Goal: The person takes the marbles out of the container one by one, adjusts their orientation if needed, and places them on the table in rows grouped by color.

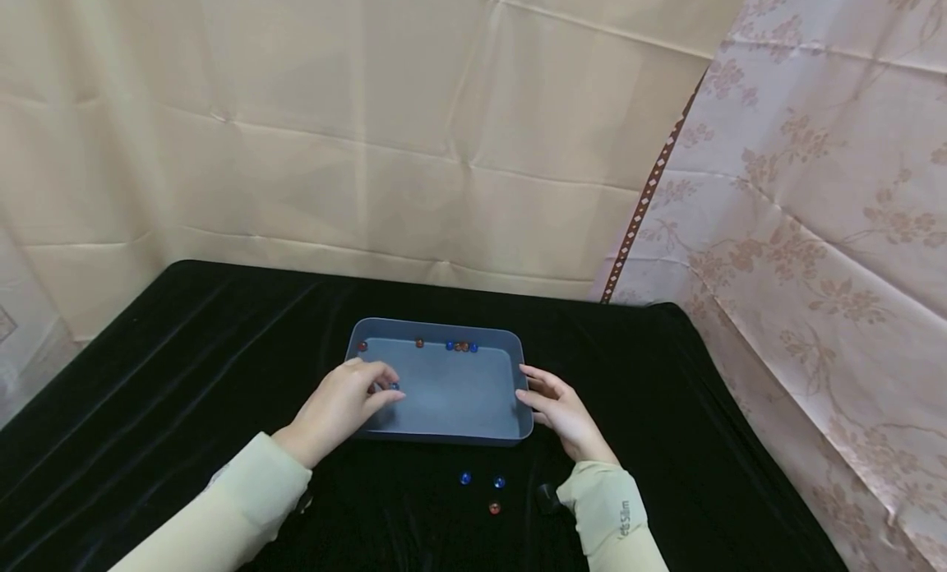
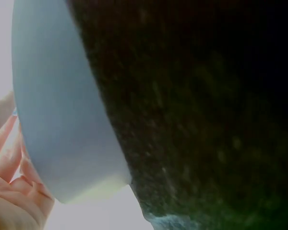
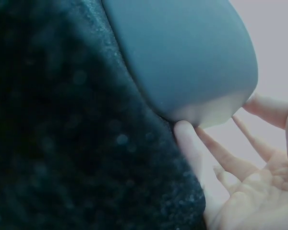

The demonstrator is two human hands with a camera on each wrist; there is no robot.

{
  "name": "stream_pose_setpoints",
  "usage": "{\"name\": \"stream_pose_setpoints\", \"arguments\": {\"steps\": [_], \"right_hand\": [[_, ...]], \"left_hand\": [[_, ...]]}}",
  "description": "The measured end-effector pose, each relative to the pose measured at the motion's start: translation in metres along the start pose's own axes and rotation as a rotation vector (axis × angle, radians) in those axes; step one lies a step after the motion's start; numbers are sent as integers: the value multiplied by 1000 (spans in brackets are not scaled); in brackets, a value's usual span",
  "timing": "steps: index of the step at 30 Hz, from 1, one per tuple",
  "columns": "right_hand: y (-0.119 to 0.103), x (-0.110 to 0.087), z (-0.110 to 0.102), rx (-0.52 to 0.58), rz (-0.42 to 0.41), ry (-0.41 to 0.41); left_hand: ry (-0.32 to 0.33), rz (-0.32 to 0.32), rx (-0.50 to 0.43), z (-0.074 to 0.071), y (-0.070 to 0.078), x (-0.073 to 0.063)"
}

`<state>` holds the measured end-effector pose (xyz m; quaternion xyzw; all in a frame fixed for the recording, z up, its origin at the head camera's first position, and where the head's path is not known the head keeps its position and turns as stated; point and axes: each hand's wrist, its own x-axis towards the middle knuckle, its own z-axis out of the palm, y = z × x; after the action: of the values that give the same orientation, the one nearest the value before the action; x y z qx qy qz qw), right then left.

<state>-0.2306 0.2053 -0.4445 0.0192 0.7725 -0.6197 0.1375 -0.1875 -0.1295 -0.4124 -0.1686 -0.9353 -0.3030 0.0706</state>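
Note:
A shallow blue-grey tray [image 1: 459,439] lies on the black cloth. Over its left side, my left hand [image 1: 336,403] pinches a blue glass marble [image 1: 395,385] between thumb and fingers. In the left wrist view, the tray's outer wall [image 2: 62,110] hides part of this hand [image 2: 19,187]. My right hand [image 1: 562,412] holds the tray's right end, its thumb at the rim. In the right wrist view, fingertips [image 3: 184,127] touch the outer wall near the base. Along the tray's far wall sit reddish-brown marbles [image 1: 419,342] and blue marbles [image 1: 473,348].
In front of the tray, two blue marbles [image 1: 465,477] and one reddish marble [image 1: 494,509] lie on the black cloth [image 1: 222,366]. Beige curtain [image 1: 370,145] hangs behind the table, and a flowered curtain [image 1: 829,227] runs along the right.

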Motion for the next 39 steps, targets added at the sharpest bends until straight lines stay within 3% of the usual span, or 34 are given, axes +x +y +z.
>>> {"name": "stream_pose_setpoints", "arguments": {"steps": [9,15,30,39], "right_hand": [[-1,0,1,8,7,-4],[-1,1,1,5,2,1],[1,0,0,6,0,-2],[0,-1,1,23,13,13]], "left_hand": [[22,46,-31,-3,10,-4],[40,120,-52,-3,18,-9],[56,237,-33,5,30,-20],[53,349,4,13,33,-27]]}}
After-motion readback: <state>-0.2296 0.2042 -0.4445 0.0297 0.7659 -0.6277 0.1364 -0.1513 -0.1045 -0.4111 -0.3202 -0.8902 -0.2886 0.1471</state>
